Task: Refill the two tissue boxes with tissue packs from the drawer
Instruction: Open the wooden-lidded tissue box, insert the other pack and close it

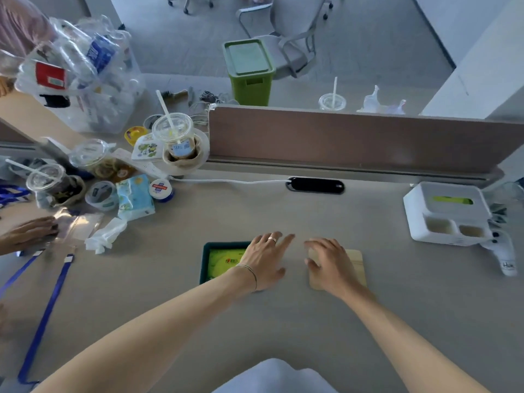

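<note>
On the near part of the desk (283,321) sit the 2 pieces of one tissue box: a dark green box (204,262), open at the top with a green tissue pack (224,260) showing inside, and to its right a wooden lid (355,265) lying flat. The left hand (265,260) rests over the right edge of the box, fingers spread and gripping nothing. The right hand (330,263) lies on the lid, fingers loosely apart; whether the thumb has hooked its edge cannot be told. A white tissue box (448,214) at the far right already shows green at its slot. The step in hand looks like closing the green one. To do it well, steady the box with the left hand, lift the lid by its long edges, square it over the opening, and press down evenly so no tissue gets trapped.
</note>
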The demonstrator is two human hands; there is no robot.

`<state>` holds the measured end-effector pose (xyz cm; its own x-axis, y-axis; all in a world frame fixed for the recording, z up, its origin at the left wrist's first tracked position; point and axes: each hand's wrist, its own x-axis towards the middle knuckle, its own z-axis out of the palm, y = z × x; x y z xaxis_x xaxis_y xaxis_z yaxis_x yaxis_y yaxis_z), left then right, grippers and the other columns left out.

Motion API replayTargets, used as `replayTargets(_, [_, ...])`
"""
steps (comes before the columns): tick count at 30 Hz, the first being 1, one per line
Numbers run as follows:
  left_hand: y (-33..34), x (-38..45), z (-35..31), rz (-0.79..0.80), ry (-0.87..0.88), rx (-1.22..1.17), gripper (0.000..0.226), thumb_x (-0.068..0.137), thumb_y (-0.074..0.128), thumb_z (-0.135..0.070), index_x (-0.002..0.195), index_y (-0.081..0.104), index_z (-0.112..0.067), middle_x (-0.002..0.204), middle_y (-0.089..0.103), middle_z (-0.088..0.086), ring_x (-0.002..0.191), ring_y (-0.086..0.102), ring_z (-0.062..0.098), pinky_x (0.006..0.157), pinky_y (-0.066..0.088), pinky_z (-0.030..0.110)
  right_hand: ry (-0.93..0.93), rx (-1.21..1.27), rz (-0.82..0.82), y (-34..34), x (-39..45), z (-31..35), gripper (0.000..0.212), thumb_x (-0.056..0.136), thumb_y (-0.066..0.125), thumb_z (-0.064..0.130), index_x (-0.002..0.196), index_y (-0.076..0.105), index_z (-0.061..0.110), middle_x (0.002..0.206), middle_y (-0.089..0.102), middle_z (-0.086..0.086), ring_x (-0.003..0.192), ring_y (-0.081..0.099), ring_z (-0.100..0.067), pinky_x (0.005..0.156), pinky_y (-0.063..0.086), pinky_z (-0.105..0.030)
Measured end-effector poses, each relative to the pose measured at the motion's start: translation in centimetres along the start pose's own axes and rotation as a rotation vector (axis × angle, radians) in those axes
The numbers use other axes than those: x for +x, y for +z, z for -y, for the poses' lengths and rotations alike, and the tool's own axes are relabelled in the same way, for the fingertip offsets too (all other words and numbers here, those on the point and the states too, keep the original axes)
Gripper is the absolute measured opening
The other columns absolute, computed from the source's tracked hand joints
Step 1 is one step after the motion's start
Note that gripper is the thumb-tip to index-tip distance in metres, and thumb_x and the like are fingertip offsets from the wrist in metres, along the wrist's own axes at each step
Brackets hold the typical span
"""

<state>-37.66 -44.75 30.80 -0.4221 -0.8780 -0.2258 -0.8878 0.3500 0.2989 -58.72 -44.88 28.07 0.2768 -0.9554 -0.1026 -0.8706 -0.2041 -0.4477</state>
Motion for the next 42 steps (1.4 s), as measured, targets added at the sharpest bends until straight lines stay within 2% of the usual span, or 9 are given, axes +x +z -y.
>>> replayTargets(6, [2.6, 4.6, -6.0, 0.142, -0.154, -0.255, 0.077, 0.087, 0.060, -0.027, 0.154, 0.022, -0.027, 0.145, 0.044, 0.006, 0.131, 0.045, 0.029, 0.097, 0.043, 0.039, 0.250, 0.058, 0.000, -1.2, -2.9, -7.4, 0.044, 0.073, 0.065, 0.017, 0.116, 0.070, 0.015, 0.118, 0.070, -0.006, 0.111, 0.064, -0.033, 0.096, 0.051, -0.044])
replayTargets(11, [6.5, 6.4, -7.8, 0.264, -0.311, -0.286, 0.081, 0.080, 0.063, -0.027, 0.148, 0.020, -0.031, 0.141, 0.041, 0.006, 0.126, 0.047, 0.028, 0.091, 0.050, 0.043, 0.442, 0.149, 0.161, -1.6, -4.3, -11.3, 0.058, 0.077, 0.063, 0.016, 0.134, 0.058, 0.014, 0.131, 0.062, -0.013, 0.122, 0.057, -0.034, 0.104, 0.045, -0.041])
replayTargets(15, [8.9, 8.0, -8.6, 0.329, -0.235, -0.043, 0.120, 0.070, 0.078, -0.035, 0.156, -0.005, -0.032, 0.164, 0.000, 0.011, 0.151, 0.007, 0.032, 0.108, 0.040, 0.043, 0.496, 0.228, 0.313, -2.3, -4.2, -12.8, 0.071, 0.079, 0.059, 0.016, 0.148, 0.041, 0.016, 0.146, 0.051, -0.013, 0.134, 0.048, -0.029, 0.111, 0.037, -0.035])
replayTargets(17, [9.9, 9.0, -8.9, 0.341, -0.207, 0.046, 0.131, 0.067, 0.081, -0.036, 0.156, -0.015, -0.033, 0.165, -0.009, 0.012, 0.153, -0.004, 0.032, 0.112, 0.035, 0.042, 0.511, 0.249, 0.351, -2.5, -4.0, -13.3, 0.073, 0.081, 0.058, 0.016, 0.151, 0.036, 0.018, 0.149, 0.048, -0.013, 0.136, 0.046, -0.027, 0.111, 0.037, -0.033])
replayTargets(23, [10.5, 10.2, -9.2, 0.311, -0.115, 0.209, 0.126, 0.073, 0.078, -0.036, 0.155, -0.018, -0.032, 0.164, 0.004, 0.014, 0.150, 0.010, 0.031, 0.112, 0.032, 0.040, 0.507, 0.272, 0.393, -2.1, -3.6, -14.2, 0.074, 0.088, 0.056, 0.019, 0.156, 0.027, 0.022, 0.153, 0.045, -0.012, 0.137, 0.046, -0.029, 0.106, 0.038, -0.032])
replayTargets(28, [10.8, 10.5, -9.0, 0.272, -0.066, 0.273, 0.142, 0.064, 0.085, -0.046, 0.152, -0.025, -0.033, 0.157, 0.020, 0.015, 0.142, 0.026, 0.030, 0.104, 0.037, 0.040, 0.506, 0.289, 0.393, -2.0, -3.9, -14.3, 0.074, 0.089, 0.056, 0.019, 0.156, 0.027, 0.023, 0.155, 0.043, -0.011, 0.139, 0.043, -0.027, 0.108, 0.037, -0.032])
replayTargets(33, [9.9, 10.1, -9.6, 0.281, -0.030, 0.336, 0.125, 0.064, 0.081, -0.053, 0.153, -0.003, -0.028, 0.151, 0.028, 0.020, 0.133, 0.036, 0.034, 0.113, 0.026, 0.045, 0.517, 0.305, 0.365, -2.2, -4.3, -14.4, 0.077, 0.085, 0.060, 0.019, 0.156, 0.029, 0.022, 0.157, 0.041, -0.007, 0.142, 0.041, -0.025, 0.113, 0.035, -0.033])
replayTargets(37, [7.9, 8.9, -9.7, 0.269, -0.019, 0.270, 0.116, 0.059, 0.081, -0.057, 0.146, 0.011, -0.025, 0.146, 0.033, 0.021, 0.130, 0.039, 0.036, 0.117, 0.020, 0.047, 0.485, 0.279, 0.320, -1.8, -4.3, -14.3, 0.097, 0.071, 0.073, 0.024, 0.156, 0.027, 0.027, 0.153, 0.045, -0.004, 0.137, 0.046, -0.022, 0.111, 0.040, -0.035])
replayTargets(42, [3.8, 6.7, -7.8, 0.174, 0.086, 0.227, 0.105, 0.052, 0.080, -0.057, 0.133, 0.024, -0.020, 0.134, 0.042, 0.019, 0.126, 0.040, 0.034, 0.118, 0.021, 0.040, 0.223, 0.108, 0.332, -3.1, -2.9, -11.4, 0.120, 0.058, 0.086, 0.038, 0.154, 0.014, 0.034, 0.166, 0.016, -0.004, 0.148, 0.028, -0.027, 0.116, 0.034, -0.038])
